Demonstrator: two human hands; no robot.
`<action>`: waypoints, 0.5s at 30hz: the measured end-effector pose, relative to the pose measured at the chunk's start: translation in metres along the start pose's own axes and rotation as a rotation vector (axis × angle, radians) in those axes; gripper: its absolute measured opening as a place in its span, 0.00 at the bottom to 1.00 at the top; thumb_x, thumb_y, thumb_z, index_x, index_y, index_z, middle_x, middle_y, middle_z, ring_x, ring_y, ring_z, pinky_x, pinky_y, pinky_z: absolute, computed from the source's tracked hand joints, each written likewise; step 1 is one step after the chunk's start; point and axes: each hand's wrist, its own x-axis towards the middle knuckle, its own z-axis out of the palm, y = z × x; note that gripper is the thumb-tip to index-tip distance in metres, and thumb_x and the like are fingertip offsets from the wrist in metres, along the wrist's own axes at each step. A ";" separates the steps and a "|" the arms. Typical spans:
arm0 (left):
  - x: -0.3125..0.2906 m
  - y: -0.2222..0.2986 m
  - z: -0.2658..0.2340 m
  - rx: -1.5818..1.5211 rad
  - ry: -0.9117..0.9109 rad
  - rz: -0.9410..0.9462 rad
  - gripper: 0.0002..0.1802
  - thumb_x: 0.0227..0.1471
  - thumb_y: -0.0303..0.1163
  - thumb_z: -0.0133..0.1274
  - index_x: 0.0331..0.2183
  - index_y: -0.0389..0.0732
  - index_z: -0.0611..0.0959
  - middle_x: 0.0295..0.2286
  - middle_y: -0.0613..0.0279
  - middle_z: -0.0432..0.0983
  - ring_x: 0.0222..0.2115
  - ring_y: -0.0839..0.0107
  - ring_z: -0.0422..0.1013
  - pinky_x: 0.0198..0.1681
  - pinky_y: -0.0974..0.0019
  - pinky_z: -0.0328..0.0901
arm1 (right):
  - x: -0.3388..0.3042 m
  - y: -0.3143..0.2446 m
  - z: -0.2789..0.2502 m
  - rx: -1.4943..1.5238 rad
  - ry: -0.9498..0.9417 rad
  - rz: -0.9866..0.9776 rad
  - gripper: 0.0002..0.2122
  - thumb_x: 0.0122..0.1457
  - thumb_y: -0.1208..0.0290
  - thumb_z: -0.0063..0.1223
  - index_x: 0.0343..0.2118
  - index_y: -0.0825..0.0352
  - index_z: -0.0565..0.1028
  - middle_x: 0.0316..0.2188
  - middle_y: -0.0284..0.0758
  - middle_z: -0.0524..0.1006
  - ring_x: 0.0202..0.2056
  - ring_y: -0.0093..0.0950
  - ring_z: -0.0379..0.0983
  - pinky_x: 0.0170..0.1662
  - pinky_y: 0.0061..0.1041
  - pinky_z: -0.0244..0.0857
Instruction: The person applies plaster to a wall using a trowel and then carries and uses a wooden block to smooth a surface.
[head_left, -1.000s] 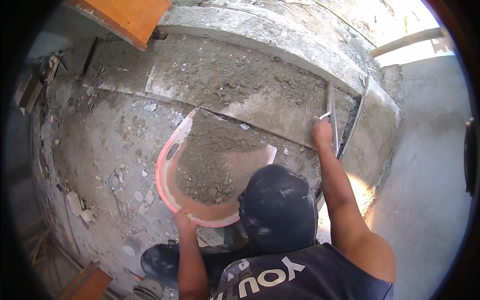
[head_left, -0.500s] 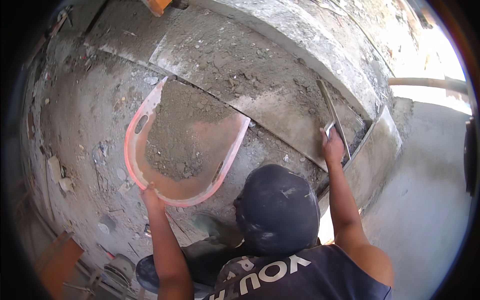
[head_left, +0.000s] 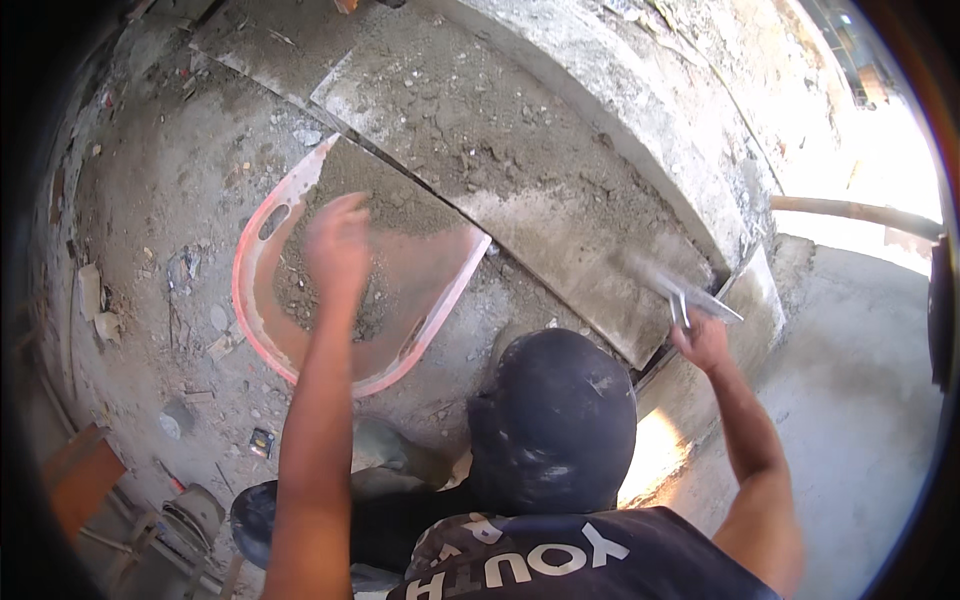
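My right hand [head_left: 703, 342] is closed round the handle of a metal trowel [head_left: 702, 297], its blade blurred and lying over the right end of a flat grey slab [head_left: 560, 265]; can't tell if blade touches the slab. My left hand [head_left: 338, 245] is over a pink-rimmed tray [head_left: 244, 290], left of my dark cap [head_left: 555, 420]; that hand is too blurred, so can't tell if the fingers are spread or pinching anything, or if they touch the mix. Tray sits on the rubble-strewn floor [head_left: 160, 210], rounded side near me, straight side along the slab's near edge, with crumbly grey mortar [head_left: 405, 205] in it. More loose mortar lies on the slab's far and left part; its near right part is mostly bare. Pale concrete kerb [head_left: 640, 120] runs along the slab's far side. Grey wall [head_left: 850, 370] to the right, wooden pole [head_left: 855, 209] far right, orange panel [head_left: 82, 480] near left.
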 end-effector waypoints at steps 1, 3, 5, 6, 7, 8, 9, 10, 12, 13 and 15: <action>0.014 0.020 0.037 -0.074 -0.134 0.109 0.14 0.50 0.28 0.52 0.40 0.41 0.84 0.43 0.54 0.78 0.47 0.56 0.71 0.54 0.57 0.63 | 0.013 -0.003 0.005 -0.055 0.127 0.069 0.15 0.54 0.58 0.56 0.35 0.67 0.77 0.23 0.51 0.77 0.26 0.53 0.74 0.30 0.44 0.68; 0.021 0.027 0.106 -0.092 -0.316 0.192 0.18 0.49 0.26 0.50 0.45 0.40 0.81 0.48 0.52 0.74 0.51 0.53 0.68 0.55 0.57 0.62 | 0.037 -0.017 0.032 -0.003 0.232 0.181 0.16 0.57 0.58 0.54 0.35 0.68 0.76 0.24 0.52 0.77 0.27 0.54 0.74 0.30 0.45 0.67; 0.021 0.043 0.147 0.079 -0.345 0.402 0.22 0.49 0.25 0.49 0.48 0.39 0.78 0.50 0.51 0.69 0.52 0.52 0.65 0.54 0.57 0.63 | 0.044 -0.024 0.058 -0.018 0.295 0.301 0.16 0.59 0.58 0.53 0.34 0.69 0.75 0.24 0.53 0.77 0.28 0.54 0.74 0.31 0.48 0.67; 0.025 0.051 0.159 0.131 -0.390 0.372 0.21 0.49 0.24 0.49 0.47 0.38 0.78 0.49 0.51 0.69 0.51 0.52 0.65 0.54 0.57 0.64 | 0.043 -0.026 0.067 -0.054 0.294 0.360 0.15 0.60 0.58 0.52 0.34 0.70 0.74 0.25 0.54 0.77 0.29 0.54 0.75 0.32 0.50 0.68; 0.025 0.058 0.168 0.183 -0.448 0.341 0.20 0.49 0.24 0.49 0.46 0.37 0.77 0.48 0.50 0.68 0.50 0.52 0.65 0.54 0.57 0.64 | 0.048 -0.023 0.070 -0.077 0.356 0.394 0.16 0.60 0.58 0.51 0.34 0.70 0.75 0.24 0.54 0.77 0.29 0.55 0.75 0.33 0.51 0.68; 0.016 0.061 0.174 0.237 -0.525 0.307 0.19 0.49 0.23 0.48 0.45 0.36 0.77 0.47 0.50 0.68 0.49 0.51 0.65 0.53 0.57 0.64 | 0.048 -0.023 0.078 -0.091 0.402 0.438 0.16 0.61 0.58 0.50 0.33 0.70 0.75 0.24 0.54 0.77 0.29 0.56 0.75 0.33 0.51 0.68; -0.001 0.063 0.177 0.219 -0.537 0.382 0.16 0.49 0.23 0.48 0.42 0.36 0.77 0.44 0.50 0.69 0.46 0.52 0.66 0.52 0.57 0.65 | 0.041 -0.027 0.085 -0.097 0.440 0.498 0.16 0.61 0.58 0.49 0.33 0.70 0.75 0.24 0.54 0.77 0.29 0.56 0.75 0.33 0.52 0.68; -0.021 0.064 0.177 0.202 -0.549 0.458 0.13 0.48 0.22 0.47 0.39 0.35 0.77 0.41 0.50 0.70 0.43 0.52 0.67 0.51 0.57 0.66 | 0.045 -0.026 0.087 -0.109 0.422 0.522 0.17 0.61 0.57 0.48 0.33 0.71 0.75 0.24 0.54 0.77 0.29 0.56 0.75 0.34 0.52 0.68; -0.070 0.071 0.163 -0.019 -0.920 0.605 0.09 0.48 0.24 0.48 0.35 0.36 0.77 0.38 0.50 0.71 0.43 0.52 0.67 0.48 0.57 0.66 | 0.073 -0.027 0.081 -0.130 0.399 0.588 0.19 0.62 0.55 0.47 0.33 0.71 0.76 0.24 0.55 0.78 0.29 0.56 0.75 0.35 0.52 0.69; -0.106 0.072 0.151 -0.142 -0.945 0.661 0.08 0.48 0.27 0.49 0.33 0.38 0.79 0.34 0.54 0.72 0.41 0.55 0.69 0.44 0.59 0.67 | 0.084 -0.031 0.082 -0.102 0.361 0.596 0.20 0.62 0.54 0.46 0.33 0.72 0.76 0.25 0.55 0.78 0.30 0.56 0.76 0.36 0.51 0.69; -0.143 0.089 0.096 -0.176 -1.144 0.493 0.10 0.49 0.32 0.51 0.34 0.38 0.80 0.36 0.53 0.73 0.41 0.54 0.71 0.46 0.54 0.66 | 0.097 -0.040 0.091 -0.050 0.276 0.634 0.22 0.63 0.53 0.44 0.34 0.72 0.76 0.26 0.56 0.78 0.31 0.55 0.76 0.37 0.50 0.70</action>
